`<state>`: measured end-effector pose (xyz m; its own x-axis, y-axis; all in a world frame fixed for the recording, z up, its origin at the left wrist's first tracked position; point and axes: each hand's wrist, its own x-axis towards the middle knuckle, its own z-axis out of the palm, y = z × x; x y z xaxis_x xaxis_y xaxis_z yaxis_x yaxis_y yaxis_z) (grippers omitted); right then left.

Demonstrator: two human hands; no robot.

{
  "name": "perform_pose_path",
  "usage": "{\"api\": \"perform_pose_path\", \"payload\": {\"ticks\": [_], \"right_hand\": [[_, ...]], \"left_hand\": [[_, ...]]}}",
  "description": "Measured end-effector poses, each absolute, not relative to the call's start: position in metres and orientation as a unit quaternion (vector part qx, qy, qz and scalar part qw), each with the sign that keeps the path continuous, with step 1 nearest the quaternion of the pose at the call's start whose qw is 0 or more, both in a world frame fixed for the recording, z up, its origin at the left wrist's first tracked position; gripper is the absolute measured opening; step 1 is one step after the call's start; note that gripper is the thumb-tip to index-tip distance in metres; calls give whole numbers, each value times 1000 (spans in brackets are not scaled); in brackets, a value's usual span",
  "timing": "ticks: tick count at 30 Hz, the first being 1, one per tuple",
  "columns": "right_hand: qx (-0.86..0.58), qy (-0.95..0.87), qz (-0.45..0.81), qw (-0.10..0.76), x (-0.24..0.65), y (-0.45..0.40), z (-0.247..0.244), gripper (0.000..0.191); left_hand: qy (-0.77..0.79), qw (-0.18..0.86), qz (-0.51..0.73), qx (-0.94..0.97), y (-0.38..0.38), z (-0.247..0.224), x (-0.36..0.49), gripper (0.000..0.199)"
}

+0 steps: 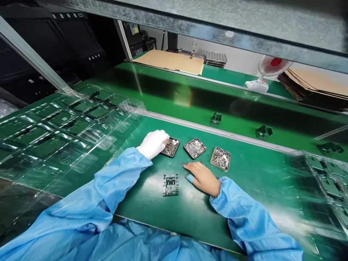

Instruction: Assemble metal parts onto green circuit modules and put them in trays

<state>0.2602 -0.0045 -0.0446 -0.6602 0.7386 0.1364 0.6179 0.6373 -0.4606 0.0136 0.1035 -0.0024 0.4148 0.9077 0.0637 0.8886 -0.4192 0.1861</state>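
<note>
My left hand [153, 143], in a white glove with bare fingertips, reaches into the left black-rimmed tray [172, 148] of small metal parts. Its fingers are closed together at the parts, and whatever they pinch is hidden. My right hand [203, 177] rests low over the green mat with a blue band on one finger. Its fingers are curled round a thin metal tool [182, 162], whose kind I cannot make out. Between my forearms a green circuit board [170, 185] with metal connectors lies flat. Two more trays of small parts, a middle one [195, 148] and a right one [220, 158], stand nearby.
Clear plastic trays [65, 119] with boards fill the left side; another such tray [328, 177] stands at right. Beyond a metal rail [190, 127], assembled boards [216, 119] sit on a green strip. A white fan [257, 85] is at the back; a metal shelf [217, 25] overhangs.
</note>
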Motion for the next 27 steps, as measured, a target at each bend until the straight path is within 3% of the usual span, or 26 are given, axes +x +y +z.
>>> {"api": "perform_pose_path", "payload": {"ticks": [3, 6, 9, 12, 21, 24, 27], "right_hand": [[-376, -882, 192, 210, 258, -5, -37, 30], [-387, -847, 194, 307, 245, -5, -17, 27], [-346, -840, 178, 377, 224, -2, 5, 23], [-289, -861, 152, 389, 208, 5, 19, 18], [-297, -900, 160, 276, 205, 5, 25, 13], [-300, -882, 212, 294, 205, 2, 29, 12], [-345, -826, 291, 338, 211, -1, 32, 12]], "left_hand": [[550, 144, 186, 801, 87, 11, 5, 21], [509, 408, 313, 690, 59, 21, 6, 22], [437, 611, 313, 581, 33, 26, 13, 22], [390, 684, 282, 548, 19, 29, 17, 23], [397, 684, 233, 566, 11, 27, 19, 27], [416, 590, 257, 643, 5, 27, 18, 33], [478, 418, 331, 698, -7, 23, 11, 32]]}}
